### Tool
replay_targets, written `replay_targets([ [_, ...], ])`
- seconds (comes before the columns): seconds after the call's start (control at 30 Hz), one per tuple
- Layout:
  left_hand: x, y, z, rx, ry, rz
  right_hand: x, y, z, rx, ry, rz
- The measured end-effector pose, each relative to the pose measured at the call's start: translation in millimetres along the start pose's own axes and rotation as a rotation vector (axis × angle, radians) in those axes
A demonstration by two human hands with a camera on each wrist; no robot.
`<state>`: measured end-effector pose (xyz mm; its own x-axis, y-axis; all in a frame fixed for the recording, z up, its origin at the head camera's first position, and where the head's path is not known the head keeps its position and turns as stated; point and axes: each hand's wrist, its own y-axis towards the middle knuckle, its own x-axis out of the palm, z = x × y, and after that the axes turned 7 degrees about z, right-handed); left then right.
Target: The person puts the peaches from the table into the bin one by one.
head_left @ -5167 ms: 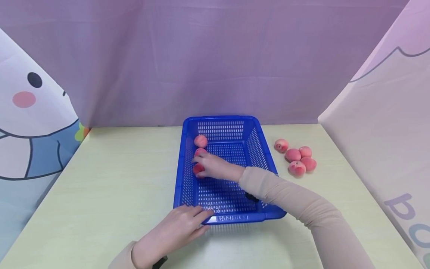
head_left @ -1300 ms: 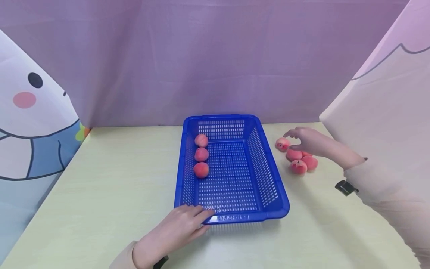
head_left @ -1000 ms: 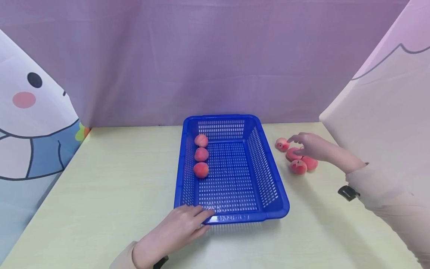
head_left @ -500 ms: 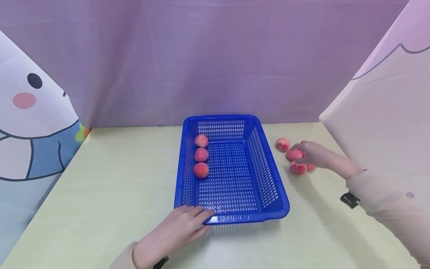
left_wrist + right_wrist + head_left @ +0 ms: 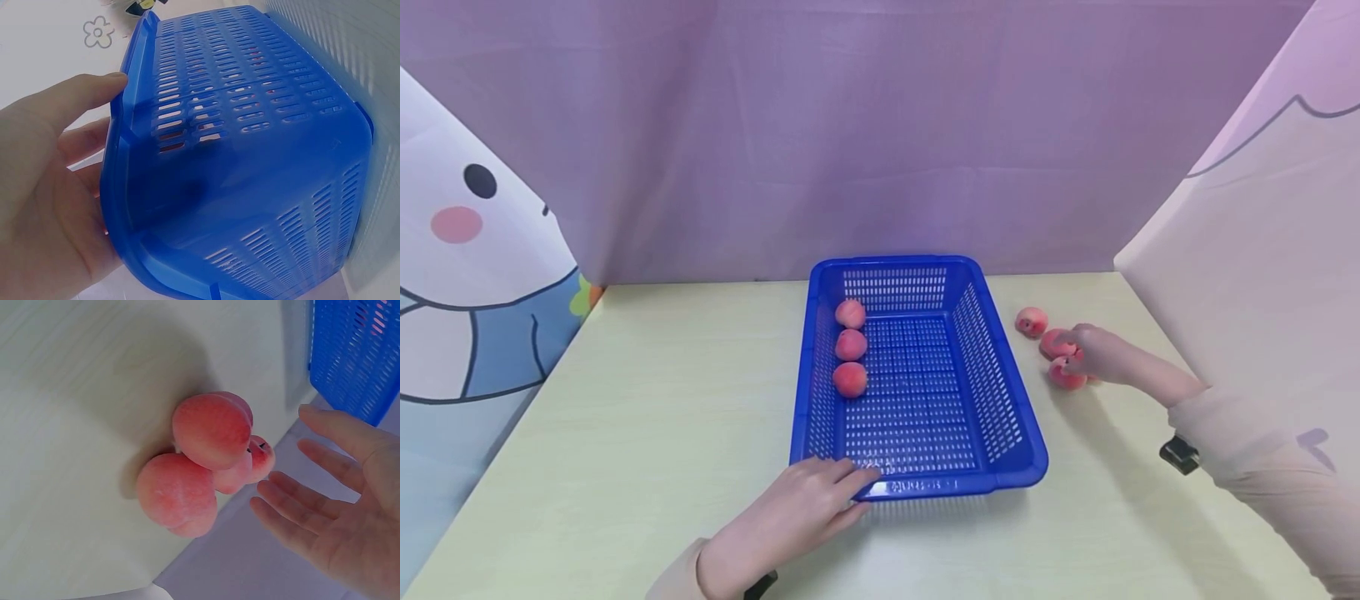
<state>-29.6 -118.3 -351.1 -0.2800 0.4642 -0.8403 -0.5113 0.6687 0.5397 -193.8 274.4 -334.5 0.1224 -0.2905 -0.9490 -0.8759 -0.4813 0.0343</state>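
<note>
In the head view my left hand [image 5: 793,518] grips the near rim of a blue plastic basket [image 5: 917,485]. In the left wrist view its thumb [image 5: 94,87] rests on the rim, with the fingers on the rim's other side. Inside the basket, three peaches form a column along the left wall, the nearest peach [image 5: 850,380] being redder. My right hand [image 5: 1105,354] hovers over a cluster of several peaches on the table, beside a front peach [image 5: 1070,377]. In the right wrist view, its spread fingers hold nothing and stand apart from the peaches [image 5: 212,431].
A single peach [image 5: 1032,322] lies between the cluster and the basket's right wall. The pale table [image 5: 685,400] extends on both sides of the basket. A purple cloth [image 5: 887,142] hangs behind, and printed cloths border the left and right sides.
My right hand has left the basket, where a third peach now lies uncovered, and gone to the cluster at right. During the last second it lowered nearer the front peaches. My left hand stayed put.
</note>
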Motion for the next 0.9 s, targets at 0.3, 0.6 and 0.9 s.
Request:
replay_targets([
  [0.3,0.1,0.1,0.6,-0.009,-0.004,-0.014,10,-2,6,-0.079,-0.006,0.052],
  [0.6,0.1,-0.3,0.2,-0.001,0.006,-0.008,24,-2,13,-0.163,-0.032,0.097],
  [0.9,0.1,-0.2,0.2,0.001,0.014,0.0,29,-3,14,-0.106,-0.059,0.048],
])
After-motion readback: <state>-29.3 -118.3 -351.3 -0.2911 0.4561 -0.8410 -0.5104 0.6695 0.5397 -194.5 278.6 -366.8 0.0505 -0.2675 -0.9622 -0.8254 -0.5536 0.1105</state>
